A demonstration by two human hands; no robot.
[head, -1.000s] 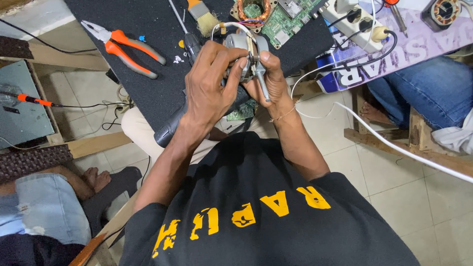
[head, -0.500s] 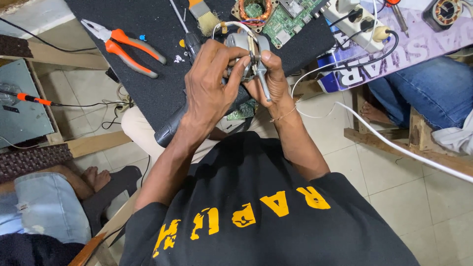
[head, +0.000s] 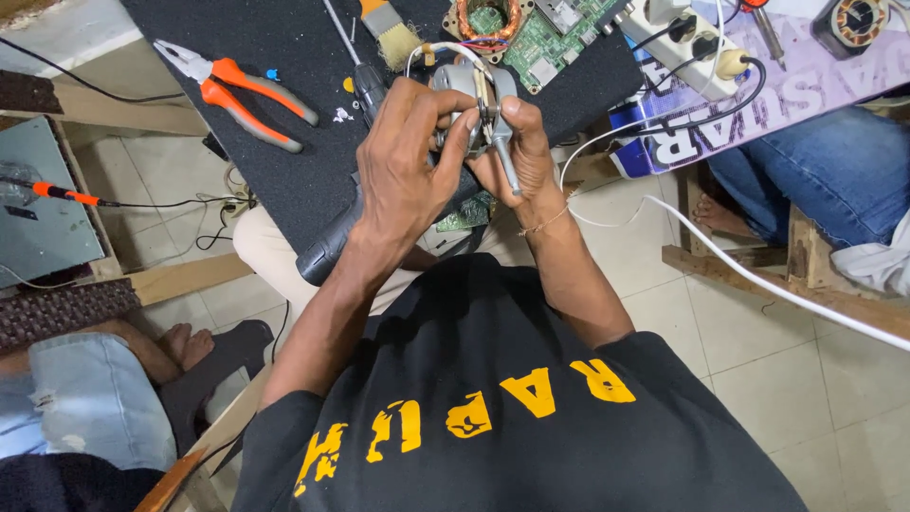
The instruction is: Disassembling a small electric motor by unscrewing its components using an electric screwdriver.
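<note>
Both hands, left hand (head: 403,175) and right hand (head: 521,156), are closed around a small grey motor (head: 471,90) held above the counter (head: 284,142). Its thin wires (head: 445,49) could snap if the motor twists or slips.

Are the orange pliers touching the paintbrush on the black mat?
Apart. The head view shows the orange pliers lying on the black mat well left of the paintbrush, with bare mat and a screwdriver between them.

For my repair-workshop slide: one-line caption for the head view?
Both hands, left hand and right hand, grip a small grey motor above a black mat beside orange pliers.
</note>
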